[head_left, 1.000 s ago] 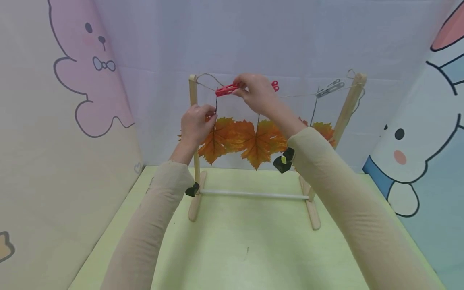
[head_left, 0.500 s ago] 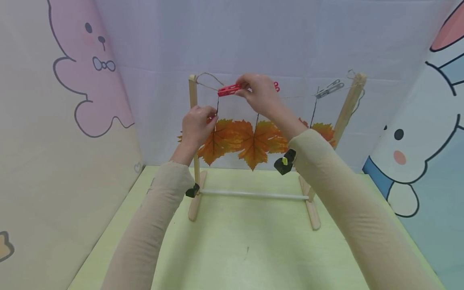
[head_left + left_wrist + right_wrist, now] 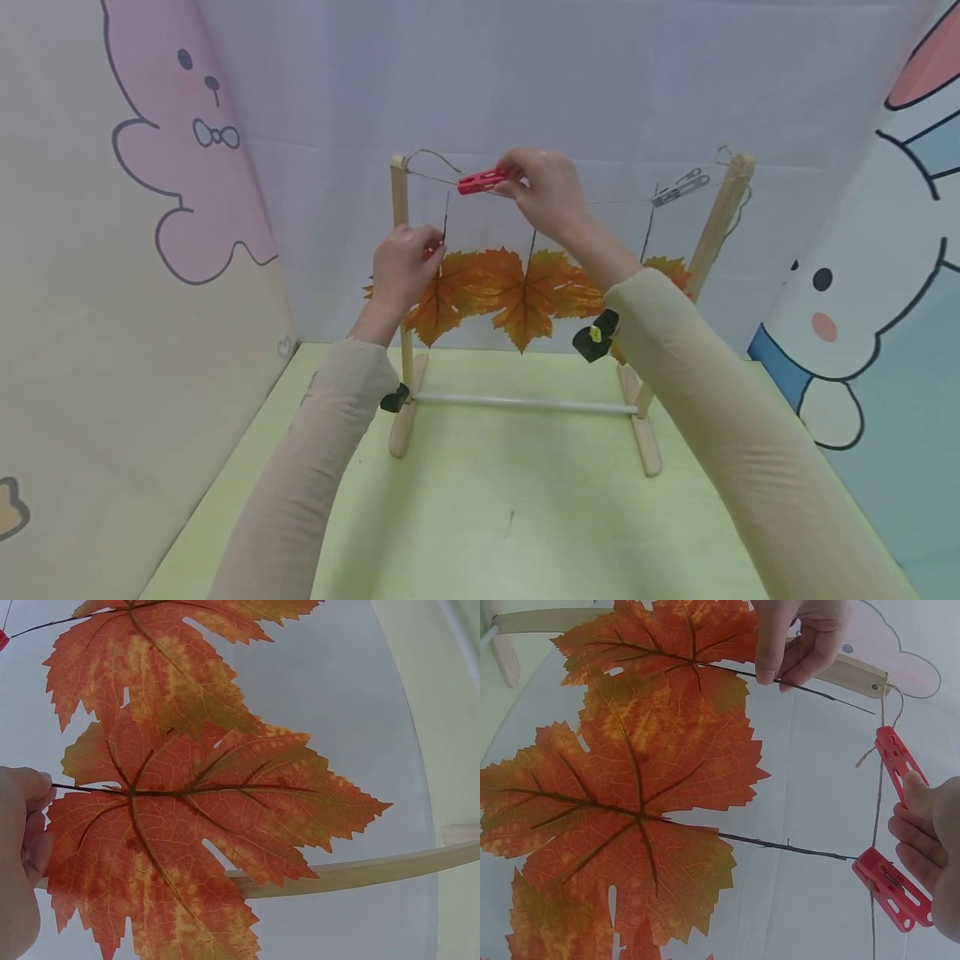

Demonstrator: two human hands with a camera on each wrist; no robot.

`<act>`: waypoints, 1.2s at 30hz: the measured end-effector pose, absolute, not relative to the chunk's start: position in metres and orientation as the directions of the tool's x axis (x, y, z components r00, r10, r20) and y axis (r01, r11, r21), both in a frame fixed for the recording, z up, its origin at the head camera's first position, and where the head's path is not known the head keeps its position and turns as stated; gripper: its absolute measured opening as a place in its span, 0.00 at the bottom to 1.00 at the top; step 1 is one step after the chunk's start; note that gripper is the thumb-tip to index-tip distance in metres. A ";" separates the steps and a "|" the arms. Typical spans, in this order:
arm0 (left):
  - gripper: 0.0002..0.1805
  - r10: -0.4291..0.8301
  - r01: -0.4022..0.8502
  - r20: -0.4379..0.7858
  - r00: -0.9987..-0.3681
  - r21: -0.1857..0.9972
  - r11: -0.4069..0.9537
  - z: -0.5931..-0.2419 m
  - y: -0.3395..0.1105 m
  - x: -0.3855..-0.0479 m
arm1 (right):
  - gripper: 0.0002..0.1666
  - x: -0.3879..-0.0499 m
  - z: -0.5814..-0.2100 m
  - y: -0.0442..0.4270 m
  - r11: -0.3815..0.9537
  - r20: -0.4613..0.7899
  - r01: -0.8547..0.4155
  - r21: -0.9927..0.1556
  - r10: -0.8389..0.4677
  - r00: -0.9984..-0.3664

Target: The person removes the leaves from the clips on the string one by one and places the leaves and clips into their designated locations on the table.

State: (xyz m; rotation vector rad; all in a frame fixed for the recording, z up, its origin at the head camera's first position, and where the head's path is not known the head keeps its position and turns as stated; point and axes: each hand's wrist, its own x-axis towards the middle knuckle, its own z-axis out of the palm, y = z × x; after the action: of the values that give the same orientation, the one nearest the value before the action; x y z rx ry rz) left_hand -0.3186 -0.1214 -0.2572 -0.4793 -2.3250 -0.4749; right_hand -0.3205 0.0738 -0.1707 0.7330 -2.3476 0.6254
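Observation:
My left hand [image 3: 403, 262] pinches the dark stem [image 3: 802, 688] of the leftmost orange artificial leaf [image 3: 180, 795]; the stem's free tip stands just below the string. In my right hand [image 3: 551, 193] is a red clothespin [image 3: 478, 182], pinched at its handle end. Its nose lies at the twine [image 3: 879, 802], apart from that stem; whether it bites the twine I cannot tell. Below it in the right wrist view, a second red clothespin [image 3: 892, 889] clips the middle leaf's [image 3: 525, 296] stem to the twine. A grey clothespin [image 3: 678, 188] holds the right leaf [image 3: 670, 273], partly hidden by my right sleeve.
Two wooden posts [image 3: 400, 192] on flat feet [image 3: 401, 429] carry the twine, with a white rod [image 3: 525, 404] joining them low down. The frame stands on a pale yellow-green table [image 3: 480, 500]. A white cloth [image 3: 480, 83] hangs behind, between printed side panels [image 3: 840, 275].
The red clothespin in my right hand has come off the left leaf's stem and shifted slightly right. My left hand, still pinching the stem, has moved slightly left and down.

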 end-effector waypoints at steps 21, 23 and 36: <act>0.07 0.181 0.459 0.707 -0.684 0.224 0.860 -0.265 -0.130 -0.315 | 0.14 -0.312 -0.174 0.081 0.689 0.717 -0.703 -0.175 -0.400 -0.571; 0.07 0.178 0.454 0.701 -0.691 0.228 0.861 -0.265 -0.131 -0.315 | 0.14 -0.311 -0.175 0.083 0.688 0.716 -0.707 -0.162 -0.411 -0.564; 0.07 0.162 0.445 0.691 -0.704 0.252 0.859 -0.271 -0.138 -0.313 | 0.17 -0.305 -0.190 0.099 0.640 0.724 -0.763 -0.093 -0.483 -0.493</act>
State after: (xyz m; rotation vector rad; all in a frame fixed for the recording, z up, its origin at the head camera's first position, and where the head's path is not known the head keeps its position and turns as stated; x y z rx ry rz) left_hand -0.3131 -0.1381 -0.2711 -0.4380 -2.3364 -0.5314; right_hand -0.3045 0.0986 -0.1896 0.9660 -2.1833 0.5361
